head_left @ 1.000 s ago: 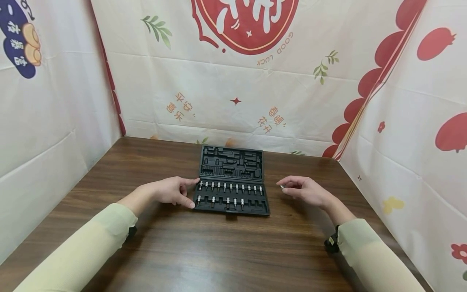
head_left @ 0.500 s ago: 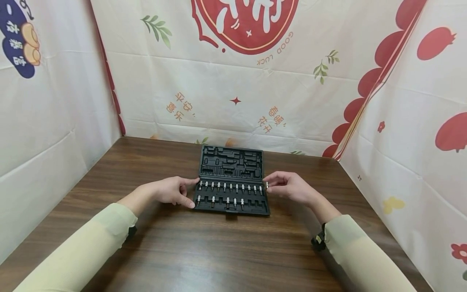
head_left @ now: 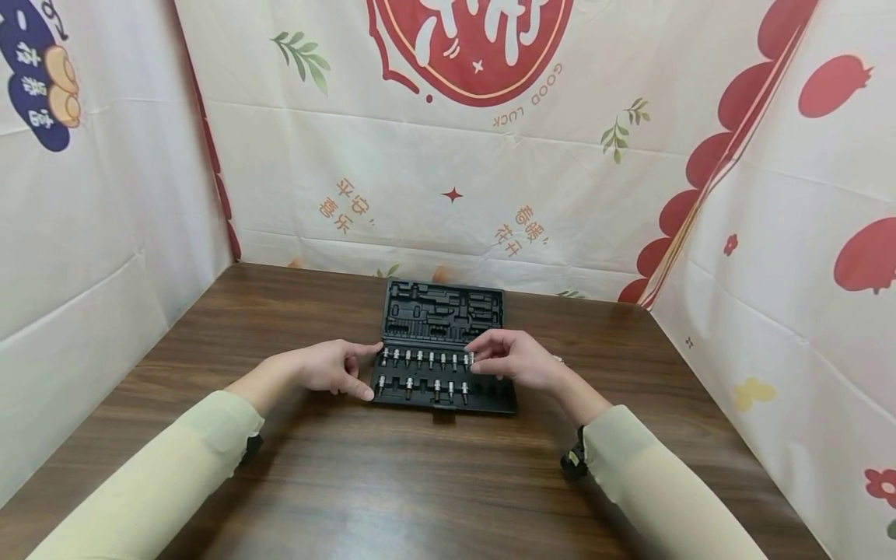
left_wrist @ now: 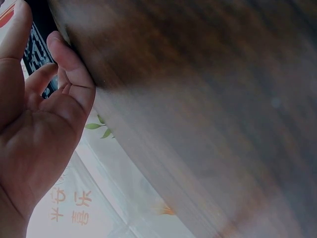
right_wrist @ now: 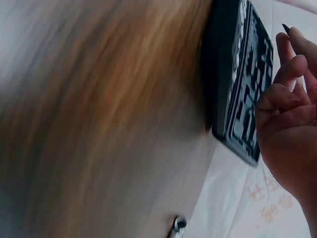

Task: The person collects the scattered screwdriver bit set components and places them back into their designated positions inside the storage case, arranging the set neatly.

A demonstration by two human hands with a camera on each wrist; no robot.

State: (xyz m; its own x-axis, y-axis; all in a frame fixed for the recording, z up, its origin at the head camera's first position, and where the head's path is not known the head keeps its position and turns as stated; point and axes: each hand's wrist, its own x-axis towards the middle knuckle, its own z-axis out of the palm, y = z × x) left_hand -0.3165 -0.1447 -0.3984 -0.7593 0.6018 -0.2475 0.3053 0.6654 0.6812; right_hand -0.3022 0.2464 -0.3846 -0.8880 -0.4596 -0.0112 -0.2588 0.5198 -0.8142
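A black tool case (head_left: 483,404) lies open on the table, its lid leaning back. Several silver bit sockets (head_left: 420,356) stand in its back row, and several more fill part of the front row. My left hand (head_left: 329,365) rests at the case's left end, index finger extended to the hinge corner and thumb to the front corner. Above the back row, my right hand (head_left: 518,361) pinches a bit socket (head_left: 472,358) between thumb and fingertips. Its dark tip (right_wrist: 286,29) pokes out past the fingers in the right wrist view. My right hand hides the row's right end.
Another bit socket (head_left: 559,359) lies on the wooden table (head_left: 420,482) to the right, behind my right hand; its shiny end (right_wrist: 179,223) shows in the right wrist view. Printed cloth (head_left: 448,233) hangs behind the table and along both sides.
My right hand has moved left from beside the case to over its back row, carrying the bit socket. The bit socket on the table has come into view. My left hand has stayed put.
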